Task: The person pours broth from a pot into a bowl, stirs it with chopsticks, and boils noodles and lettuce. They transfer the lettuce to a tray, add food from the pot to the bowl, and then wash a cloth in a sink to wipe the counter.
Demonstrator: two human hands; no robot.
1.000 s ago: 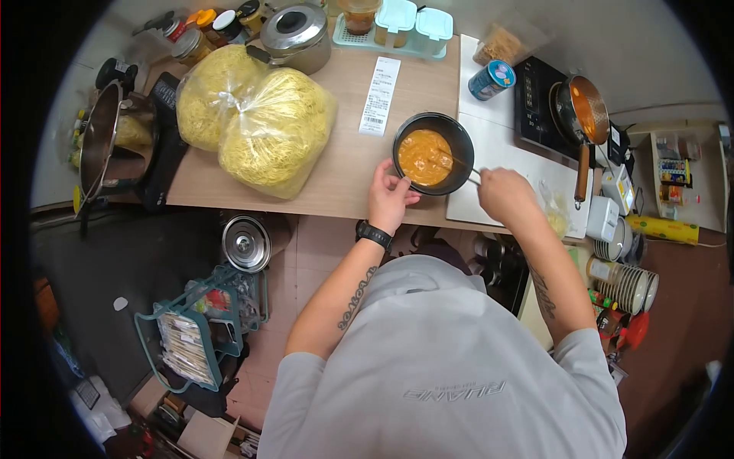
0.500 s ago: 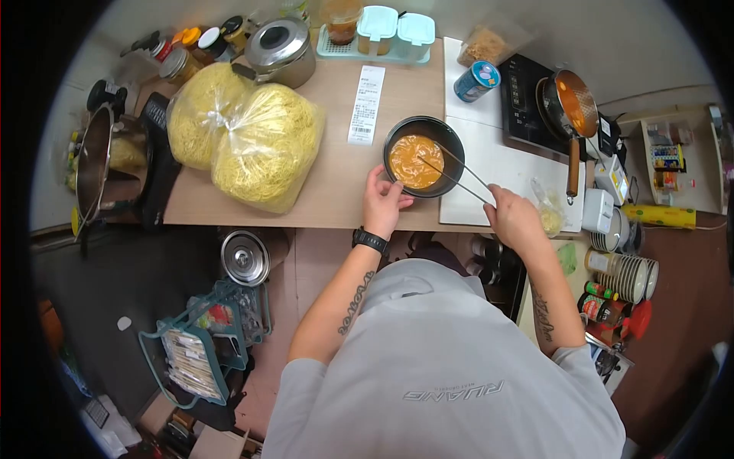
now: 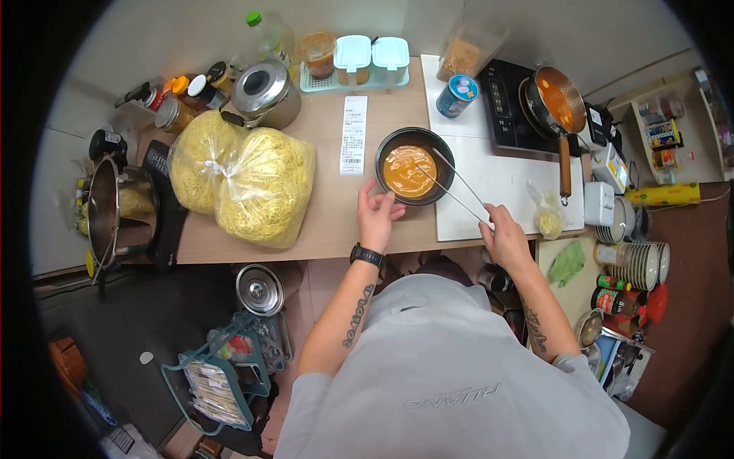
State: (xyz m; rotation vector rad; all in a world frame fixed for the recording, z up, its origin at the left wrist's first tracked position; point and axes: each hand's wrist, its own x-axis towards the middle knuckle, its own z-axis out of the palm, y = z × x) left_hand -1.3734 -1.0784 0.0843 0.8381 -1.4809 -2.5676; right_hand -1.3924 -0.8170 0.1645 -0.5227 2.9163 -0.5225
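Observation:
A black bowl (image 3: 384, 151) holds orange-brown soup or sauce (image 3: 409, 171) near the front of the counter. At its lower left edge, my left hand (image 3: 378, 216) grips the rim with thumb and curled fingers. My right hand (image 3: 507, 239) is closed around the near end of long thin metal tongs (image 3: 457, 196). The tongs' two arms are apart, and their tips reach into the bowl by the liquid. A printed receipt (image 3: 353, 136) lies on the counter left of the bowl.
Two bags of yellow noodles (image 3: 264, 187) sit to the left, before a lidded pot (image 3: 265, 93). Behind the white board (image 3: 501, 164) are a blue can (image 3: 457, 96) and a pan (image 3: 556, 99) on an induction cooker (image 3: 501, 103). Stacked plates (image 3: 642, 264) stand at the right.
The head view has shifted, so the counter's things sit lower in the picture. Both hands keep their grips, and the tongs' tips stay inside the bowl.

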